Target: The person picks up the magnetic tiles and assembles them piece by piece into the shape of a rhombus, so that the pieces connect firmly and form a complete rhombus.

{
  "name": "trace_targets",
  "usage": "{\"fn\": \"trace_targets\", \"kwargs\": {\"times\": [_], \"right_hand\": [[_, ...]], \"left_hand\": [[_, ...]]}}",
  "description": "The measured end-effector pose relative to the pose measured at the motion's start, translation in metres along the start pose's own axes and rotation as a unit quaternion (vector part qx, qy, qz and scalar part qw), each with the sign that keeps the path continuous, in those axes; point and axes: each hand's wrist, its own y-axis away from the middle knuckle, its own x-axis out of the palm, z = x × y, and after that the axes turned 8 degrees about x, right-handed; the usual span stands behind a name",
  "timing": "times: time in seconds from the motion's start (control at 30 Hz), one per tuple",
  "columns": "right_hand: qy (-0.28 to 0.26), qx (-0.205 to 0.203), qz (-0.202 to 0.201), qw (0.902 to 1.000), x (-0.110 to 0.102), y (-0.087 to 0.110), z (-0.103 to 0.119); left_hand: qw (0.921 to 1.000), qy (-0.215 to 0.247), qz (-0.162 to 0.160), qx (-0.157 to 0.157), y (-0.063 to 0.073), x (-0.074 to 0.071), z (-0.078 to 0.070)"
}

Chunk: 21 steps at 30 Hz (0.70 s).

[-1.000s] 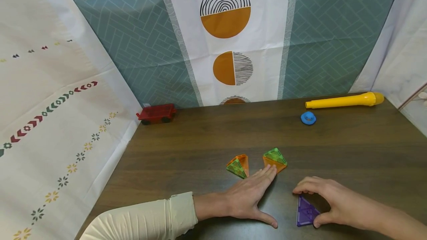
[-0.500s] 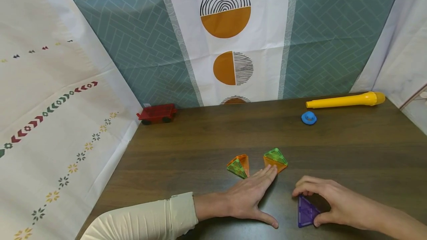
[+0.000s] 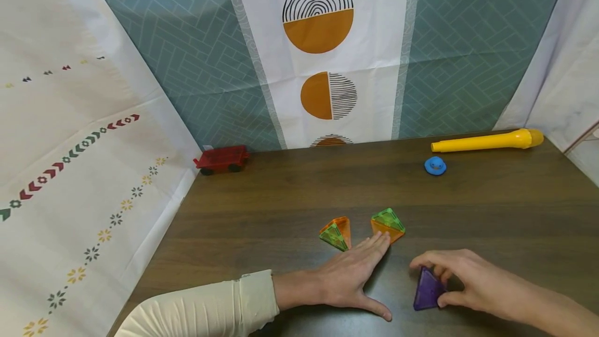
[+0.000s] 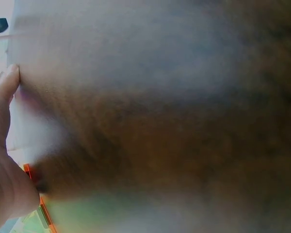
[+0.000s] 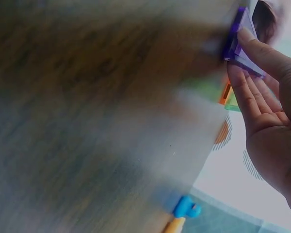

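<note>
A see-through purple triangular magnetic tile (image 3: 428, 292) is pinched between the thumb and fingers of my right hand (image 3: 463, 279). It stands tilted above the table, and the right wrist view shows the thumb on its face. My left hand (image 3: 350, 280) lies flat with its fingers straight and thumb spread. Its fingertips rest on an orange triangular tile (image 3: 394, 234), which adjoins a green triangular tile (image 3: 387, 216). Just left of those fingers lies a second pair, a green tile (image 3: 333, 236) against an orange tile (image 3: 343, 227).
Along the back of the brown table (image 3: 281, 191) stand a red toy wagon (image 3: 222, 159) on the left and a yellow toy microphone (image 3: 486, 141) on the right. A blue rubber duck (image 3: 435, 166) sits before the microphone. Patterned cloths hang behind and at both sides.
My right hand has tipped the purple tile up from lying on the table and shifted it slightly away from me. The left hand has stayed in place on the orange tile.
</note>
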Motion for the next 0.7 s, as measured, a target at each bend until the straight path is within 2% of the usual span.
{"fn": "trace_targets", "kwargs": {"times": [0.17,0.47,0.7], "right_hand": [[0.017,-0.005,-0.011,0.9998,-0.002,-0.001,0.0],[-0.009,-0.017,-0.012,0.9997,-0.007,-0.004,0.002],[-0.022,-0.062,-0.027,0.9975,-0.007,-0.01,0.01]], "left_hand": [[1.0,-0.005,-0.003,0.002,0.0,0.0,0.0],[1.0,0.003,0.0,0.004,0.0,0.0,-0.001],[1.0,0.0,-0.003,0.003,0.0,-0.001,-0.002]]}}
